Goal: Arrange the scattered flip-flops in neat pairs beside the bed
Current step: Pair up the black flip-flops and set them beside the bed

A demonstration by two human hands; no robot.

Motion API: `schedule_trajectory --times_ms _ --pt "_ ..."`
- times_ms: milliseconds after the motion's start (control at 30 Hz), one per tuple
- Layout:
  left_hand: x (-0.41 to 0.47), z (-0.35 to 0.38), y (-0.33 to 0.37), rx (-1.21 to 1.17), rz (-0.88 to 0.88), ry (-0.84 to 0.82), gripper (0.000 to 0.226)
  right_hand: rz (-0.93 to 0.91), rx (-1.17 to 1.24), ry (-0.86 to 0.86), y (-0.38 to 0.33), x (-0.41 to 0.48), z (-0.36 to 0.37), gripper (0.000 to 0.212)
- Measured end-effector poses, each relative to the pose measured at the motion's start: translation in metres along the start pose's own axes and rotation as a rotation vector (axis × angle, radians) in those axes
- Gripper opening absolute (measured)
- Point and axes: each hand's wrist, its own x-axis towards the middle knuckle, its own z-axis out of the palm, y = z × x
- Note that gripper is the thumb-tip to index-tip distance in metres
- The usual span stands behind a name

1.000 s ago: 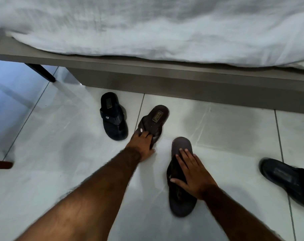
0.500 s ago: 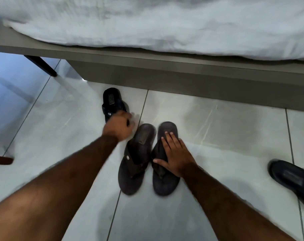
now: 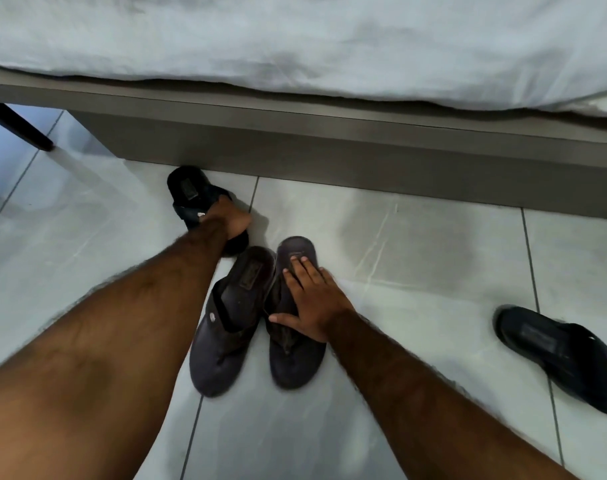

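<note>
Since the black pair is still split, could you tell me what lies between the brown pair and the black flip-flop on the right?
In the head view, only bare floor tile lies between the brown pair and the black flip-flop.

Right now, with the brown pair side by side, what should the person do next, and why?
Probably carry the black flip-flop under the left hand over to its mate on the right. The brown pair already lies together beneath the right hand, while the two black ones sit far apart, one near the bed, so that pair is unfinished.
</note>
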Motion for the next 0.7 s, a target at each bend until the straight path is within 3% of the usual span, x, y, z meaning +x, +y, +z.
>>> schedule_trajectory --times_ms 133,333,467,533,600,700 --pt "0.002 0.004 0.042 -0.153 0.051 0.018 0.058 -0.014 -0.002 -0.032 0.004 -0.01 0.002 0.099" --pt "-0.013 0.027 0.097 -0.041 0.162 -0.053 0.049 -0.033 -0.001 -0.074 0.004 -0.012 -0.001 0.097" --pt "-0.035 0.057 0.125 0.006 0.27 -0.095 0.045 -0.011 0.036 0.059 0.038 -0.035 -0.016 0.09" --pt "-0.049 0.071 0.14 0.058 0.315 -0.14 0.049 0.113 0.045 0.196 0.067 -0.061 -0.022 0.084" --pt "-0.065 0.088 0.156 0.098 0.367 -0.16 0.052 0.361 0.034 0.355 0.102 -0.096 -0.023 0.078" --pt "-0.091 0.118 0.174 0.176 0.436 -0.23 0.049 0.834 0.045 0.253 0.156 -0.149 -0.026 0.078"
